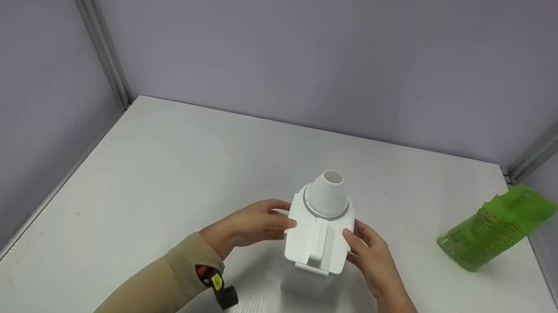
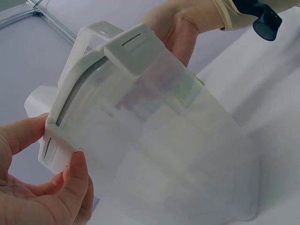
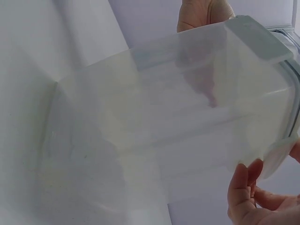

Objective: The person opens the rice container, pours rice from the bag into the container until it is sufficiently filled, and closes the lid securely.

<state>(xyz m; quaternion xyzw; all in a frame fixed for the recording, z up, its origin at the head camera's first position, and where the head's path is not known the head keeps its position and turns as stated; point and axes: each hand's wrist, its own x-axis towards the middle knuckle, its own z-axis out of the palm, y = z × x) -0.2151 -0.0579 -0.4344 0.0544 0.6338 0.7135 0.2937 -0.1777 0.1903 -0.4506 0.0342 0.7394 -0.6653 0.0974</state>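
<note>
Left hand [image 1: 256, 225], right hand [image 1: 375, 262] each pinch a side clip [image 2: 59, 151] on the container [image 1: 304, 281].
Clips on opposite container sides; best worked evenly, container kept steady.

Right of centre and below the middle of the frame, you grip a white container [image 1: 306, 283] at its lid [image 1: 299, 247], your left hand [image 1: 252, 225] on the left edge, your right hand [image 1: 373, 260] on the right. A tapered spout [image 1: 327, 198] rises from the lid, above a raised bar [image 1: 319, 239]. At the frame's right, a green pouch [image 1: 497, 228] slants on the white table [image 1: 188, 152].
</note>
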